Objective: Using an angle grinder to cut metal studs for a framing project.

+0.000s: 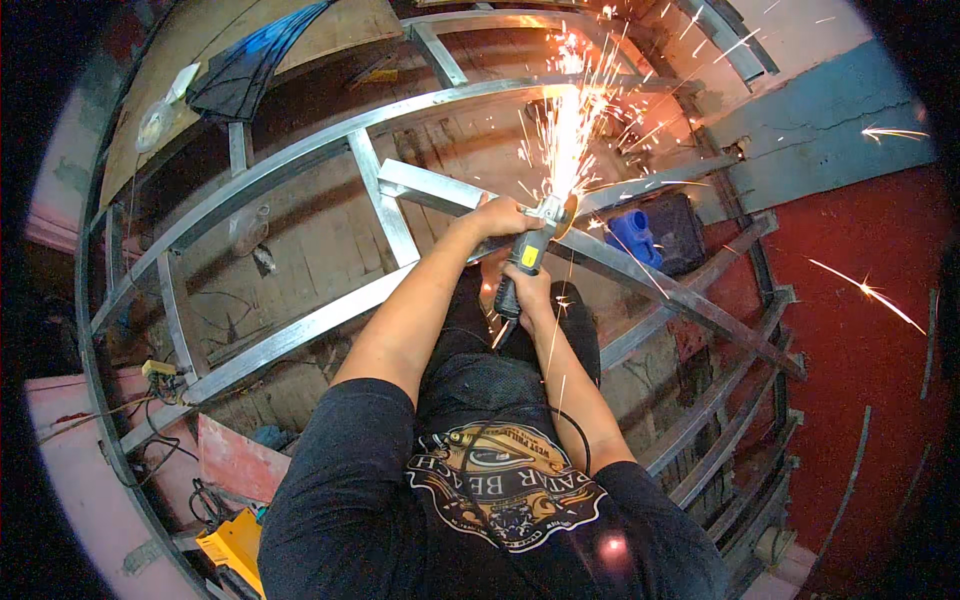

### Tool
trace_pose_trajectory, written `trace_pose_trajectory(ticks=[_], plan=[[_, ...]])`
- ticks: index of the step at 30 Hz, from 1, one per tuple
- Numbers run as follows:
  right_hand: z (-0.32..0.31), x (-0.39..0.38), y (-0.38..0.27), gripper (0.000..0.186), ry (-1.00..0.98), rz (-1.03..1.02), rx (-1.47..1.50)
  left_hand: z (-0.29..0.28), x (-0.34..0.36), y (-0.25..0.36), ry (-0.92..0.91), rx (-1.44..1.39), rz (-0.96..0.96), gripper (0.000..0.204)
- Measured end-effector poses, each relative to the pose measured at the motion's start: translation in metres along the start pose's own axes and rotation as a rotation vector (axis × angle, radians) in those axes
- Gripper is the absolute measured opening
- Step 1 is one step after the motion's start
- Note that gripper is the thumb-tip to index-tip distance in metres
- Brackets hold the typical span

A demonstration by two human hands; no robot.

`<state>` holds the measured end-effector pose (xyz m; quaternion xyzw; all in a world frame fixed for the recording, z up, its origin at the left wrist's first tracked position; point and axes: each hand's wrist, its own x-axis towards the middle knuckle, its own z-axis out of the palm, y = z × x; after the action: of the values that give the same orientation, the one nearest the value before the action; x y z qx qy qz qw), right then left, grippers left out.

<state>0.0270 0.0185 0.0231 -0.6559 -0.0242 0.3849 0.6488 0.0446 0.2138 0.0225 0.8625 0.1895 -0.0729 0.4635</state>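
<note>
An angle grinder (528,252) with a grey body and a yellow label is upright in the middle of the view, its disc end pointing away from me. My right hand (530,287) wraps round its lower body. The disc (568,210) meets a square metal tube (430,186) that runs slantwise from left to lower right. Closed over this tube, my left hand (500,215) has its fingertips close against the grinder's head. Bright sparks (570,140) spray away from me and hide part of what lies behind. The exact cut is hidden by glare.
Welded metal frames (300,150) surround me above wooden boards (320,220). A blue plastic bottle (634,238) lies by a dark case (682,232) at right. Further off are plywood (330,40) and a blue-black bag (250,70). A yellow tool (232,550) stands lower left, near cables.
</note>
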Motion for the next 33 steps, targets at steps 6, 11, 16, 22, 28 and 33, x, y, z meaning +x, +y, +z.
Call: trace_pose_trajectory(ticks=[6,11,16,22,28,33], plan=[[-0.0036,0.0051,0.0076,0.021,-0.043,-0.004,0.022,-0.005,-0.0074,0.0051,-0.009,-0.015,0.01,0.069],[-0.0037,0.004,0.0052,0.019,-0.032,0.024,0.015,-0.0085,-0.0102,0.0083,-0.038,-0.052,-0.001,0.069],[-0.0009,0.0006,0.0028,0.019,-0.016,0.025,0.013,-0.0085,-0.0092,0.0054,-0.022,-0.039,0.023,0.069],[-0.0017,0.0009,0.0027,0.016,-0.053,0.063,0.024,-0.0079,-0.0067,0.005,-0.014,-0.02,0.005,0.071],[0.0014,-0.0026,0.0012,0.016,0.01,-0.001,-0.027,-0.0072,-0.0081,0.0044,0.006,-0.039,0.026,0.072],[0.0005,-0.0007,0.0038,0.019,-0.024,-0.005,0.003,-0.0057,-0.006,0.0034,-0.006,-0.015,0.013,0.072]])
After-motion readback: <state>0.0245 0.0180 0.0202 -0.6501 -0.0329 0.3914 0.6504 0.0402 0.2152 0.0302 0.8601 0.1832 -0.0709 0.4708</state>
